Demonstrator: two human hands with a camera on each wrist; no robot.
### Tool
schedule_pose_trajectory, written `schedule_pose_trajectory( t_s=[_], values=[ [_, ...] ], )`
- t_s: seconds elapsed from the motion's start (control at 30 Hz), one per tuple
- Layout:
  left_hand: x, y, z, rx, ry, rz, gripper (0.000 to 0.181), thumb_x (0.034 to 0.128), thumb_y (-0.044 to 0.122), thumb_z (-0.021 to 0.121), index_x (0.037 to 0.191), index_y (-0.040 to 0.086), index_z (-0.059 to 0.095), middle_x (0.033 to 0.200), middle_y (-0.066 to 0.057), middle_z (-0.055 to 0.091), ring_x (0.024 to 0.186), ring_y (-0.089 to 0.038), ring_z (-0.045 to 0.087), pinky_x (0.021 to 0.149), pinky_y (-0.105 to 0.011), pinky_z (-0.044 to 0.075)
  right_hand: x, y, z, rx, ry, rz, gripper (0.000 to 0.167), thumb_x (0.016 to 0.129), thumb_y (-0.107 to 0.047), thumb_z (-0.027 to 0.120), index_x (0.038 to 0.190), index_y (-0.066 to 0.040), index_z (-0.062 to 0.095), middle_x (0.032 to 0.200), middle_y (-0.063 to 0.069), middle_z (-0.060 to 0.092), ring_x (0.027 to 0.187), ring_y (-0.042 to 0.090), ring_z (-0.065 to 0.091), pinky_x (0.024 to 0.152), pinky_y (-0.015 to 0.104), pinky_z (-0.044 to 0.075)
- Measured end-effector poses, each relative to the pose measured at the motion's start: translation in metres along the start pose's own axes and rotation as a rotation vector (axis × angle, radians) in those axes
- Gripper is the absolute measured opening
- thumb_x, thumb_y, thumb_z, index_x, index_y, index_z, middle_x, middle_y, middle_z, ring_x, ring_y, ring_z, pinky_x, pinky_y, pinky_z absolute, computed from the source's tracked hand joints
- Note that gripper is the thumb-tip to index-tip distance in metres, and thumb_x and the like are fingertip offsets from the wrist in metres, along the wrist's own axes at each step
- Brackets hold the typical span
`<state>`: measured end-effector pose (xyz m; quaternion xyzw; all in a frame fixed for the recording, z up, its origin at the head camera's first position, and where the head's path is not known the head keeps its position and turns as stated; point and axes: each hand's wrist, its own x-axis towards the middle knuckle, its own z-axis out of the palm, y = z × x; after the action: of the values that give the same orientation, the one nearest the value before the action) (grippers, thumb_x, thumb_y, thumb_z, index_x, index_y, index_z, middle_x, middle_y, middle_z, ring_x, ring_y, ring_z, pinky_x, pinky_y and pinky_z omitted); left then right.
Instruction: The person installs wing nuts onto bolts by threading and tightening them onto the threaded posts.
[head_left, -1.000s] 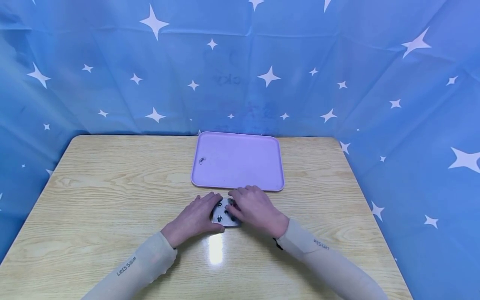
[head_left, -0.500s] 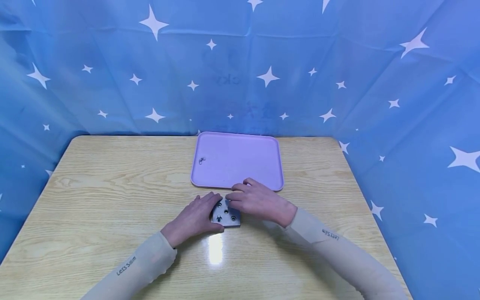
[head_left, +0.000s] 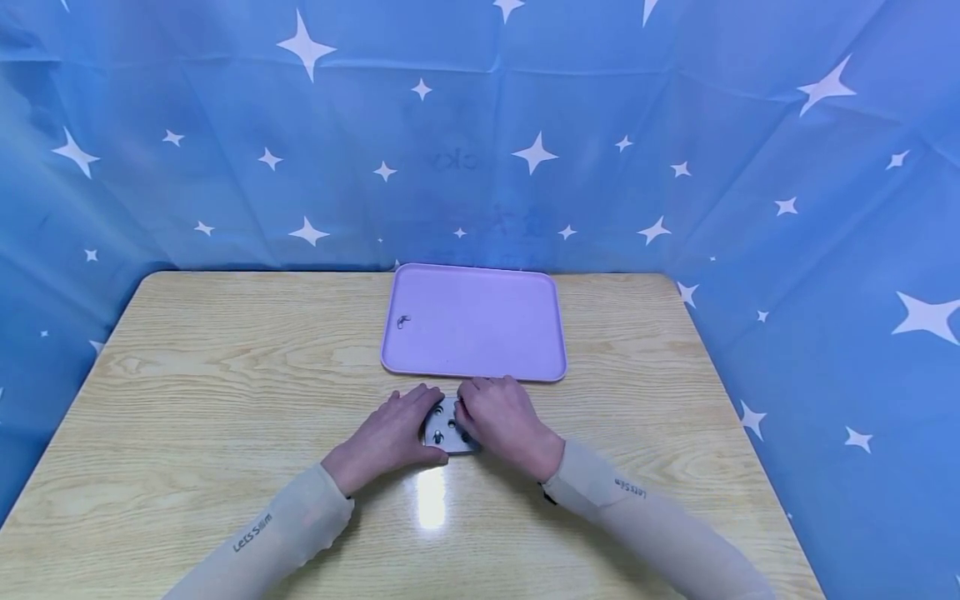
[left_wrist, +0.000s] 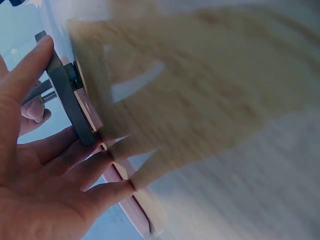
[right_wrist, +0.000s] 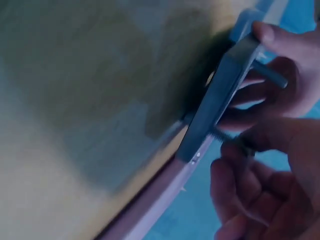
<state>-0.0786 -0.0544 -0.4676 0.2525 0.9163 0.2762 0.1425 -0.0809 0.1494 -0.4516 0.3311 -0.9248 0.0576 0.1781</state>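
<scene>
A small grey metal plate [head_left: 452, 437] with several round holes lies on the table in the head view. My left hand [head_left: 393, 429] grips it at its left side, thumb on the near edge and fingers at the far edge; the left wrist view shows the plate [left_wrist: 67, 95] between thumb and fingers. A threaded screw [right_wrist: 270, 74] stands up from the plate near the left thumb. At the plate's far right corner, my right hand [head_left: 510, 425] pinches another screw [right_wrist: 220, 134] between thumb and forefinger, its tip at the plate. My right hand hides that corner in the head view.
A purple tray [head_left: 480, 325] lies just beyond the plate, with small metal pieces [head_left: 403, 321] near its left side. The wood-grain table [head_left: 247, 400] spreads to both sides. A blue curtain [head_left: 450, 125] with white stars hangs behind it.
My right hand's fingers spread half a second ago at the plate's far right; now they have turned back and closed there round the screw. My left hand and the plate stay put.
</scene>
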Motion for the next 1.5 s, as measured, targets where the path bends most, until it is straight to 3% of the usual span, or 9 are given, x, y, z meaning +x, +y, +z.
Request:
schedule_pose_trajectory(
  t_s=[0.23, 0.37, 0.47, 0.6, 0.7, 0.87, 1.07, 1.3, 1.5],
  values=[
    [0.0, -0.001, 0.001, 0.012, 0.01, 0.006, 0.088, 0.0717, 0.037, 0.095, 0.141, 0.0, 0.056, 0.141, -0.019, 0.059, 0.134, -0.037, 0.054, 0.117, -0.064, 0.034, -0.003, -0.007, 0.005, 0.06, 0.021, 0.119, 0.025, 0.087, -0.013, 0.075, 0.069, -0.013, 0.058, 0.061, -0.002, 0.057, 0.048, 0.012, 0.05, 0.041, 0.029, 0.041],
    [0.001, 0.0, 0.001, 0.033, 0.013, 0.016, 0.087, 0.0716, 0.038, 0.095, 0.14, 0.001, 0.057, 0.138, -0.018, 0.061, 0.129, -0.035, 0.057, 0.115, -0.065, 0.037, -0.004, -0.001, -0.004, 0.072, -0.069, 0.111, 0.019, 0.093, -0.027, 0.073, 0.092, -0.009, 0.07, 0.077, 0.001, 0.067, 0.063, 0.018, 0.062, 0.053, 0.032, 0.05],
    [0.001, -0.001, 0.001, 0.045, 0.014, 0.02, 0.087, 0.0721, 0.039, 0.094, 0.141, 0.001, 0.056, 0.14, -0.019, 0.06, 0.13, -0.036, 0.056, 0.115, -0.065, 0.037, -0.004, 0.012, -0.015, 0.082, -0.179, 0.016, 0.034, 0.095, -0.028, 0.073, 0.123, -0.01, 0.07, 0.109, 0.003, 0.073, 0.095, 0.022, 0.068, 0.074, 0.037, 0.056],
    [0.0, -0.001, 0.0, 0.039, 0.013, 0.01, 0.086, 0.0721, 0.038, 0.094, 0.14, 0.002, 0.056, 0.137, -0.018, 0.061, 0.124, -0.033, 0.06, 0.115, -0.065, 0.037, -0.003, 0.028, -0.028, 0.021, -0.309, -0.221, 0.042, 0.099, -0.015, 0.071, 0.14, -0.02, 0.063, 0.142, -0.003, 0.062, 0.127, 0.02, 0.057, 0.093, 0.041, 0.053],
    [0.0, -0.001, 0.0, 0.027, 0.009, 0.001, 0.086, 0.0722, 0.037, 0.095, 0.141, 0.001, 0.056, 0.138, -0.018, 0.061, 0.125, -0.033, 0.059, 0.115, -0.065, 0.037, -0.002, 0.035, -0.03, -0.06, -0.338, -0.358, 0.04, 0.101, -0.012, 0.066, 0.14, -0.023, 0.064, 0.145, -0.008, 0.06, 0.13, 0.017, 0.054, 0.094, 0.039, 0.051],
    [0.001, 0.0, 0.0, 0.014, -0.002, -0.003, 0.087, 0.0725, 0.037, 0.094, 0.142, 0.001, 0.056, 0.144, -0.02, 0.057, 0.137, -0.037, 0.051, 0.117, -0.064, 0.035, -0.001, 0.035, -0.023, -0.098, -0.278, -0.404, 0.025, 0.098, -0.013, 0.068, 0.121, -0.023, 0.071, 0.127, -0.008, 0.069, 0.118, 0.016, 0.059, 0.092, 0.036, 0.051],
    [0.0, 0.001, 0.0, 0.009, -0.004, -0.008, 0.088, 0.0726, 0.037, 0.094, 0.142, 0.0, 0.055, 0.146, -0.021, 0.056, 0.14, -0.039, 0.048, 0.118, -0.064, 0.033, -0.002, 0.023, -0.008, -0.073, -0.124, -0.275, 0.002, 0.096, -0.019, 0.072, 0.095, -0.018, 0.072, 0.091, -0.006, 0.071, 0.082, 0.016, 0.061, 0.069, 0.03, 0.046],
    [0.0, 0.0, 0.001, 0.015, 0.014, 0.008, 0.087, 0.0712, 0.036, 0.095, 0.14, 0.0, 0.056, 0.14, -0.019, 0.06, 0.134, -0.037, 0.054, 0.117, -0.065, 0.034, -0.003, 0.002, 0.004, 0.077, -0.009, 0.022, 0.02, 0.09, -0.013, 0.074, 0.074, -0.014, 0.063, 0.064, -0.004, 0.059, 0.053, 0.012, 0.052, 0.047, 0.029, 0.043],
    [0.0, 0.0, 0.002, 0.03, 0.019, 0.012, 0.087, 0.0712, 0.038, 0.095, 0.14, 0.001, 0.057, 0.139, -0.019, 0.06, 0.132, -0.036, 0.056, 0.116, -0.064, 0.036, -0.004, -0.003, 0.003, 0.092, -0.028, 0.097, 0.022, 0.091, -0.018, 0.074, 0.074, -0.014, 0.062, 0.063, -0.004, 0.059, 0.052, 0.011, 0.053, 0.045, 0.028, 0.043]
  ],
)
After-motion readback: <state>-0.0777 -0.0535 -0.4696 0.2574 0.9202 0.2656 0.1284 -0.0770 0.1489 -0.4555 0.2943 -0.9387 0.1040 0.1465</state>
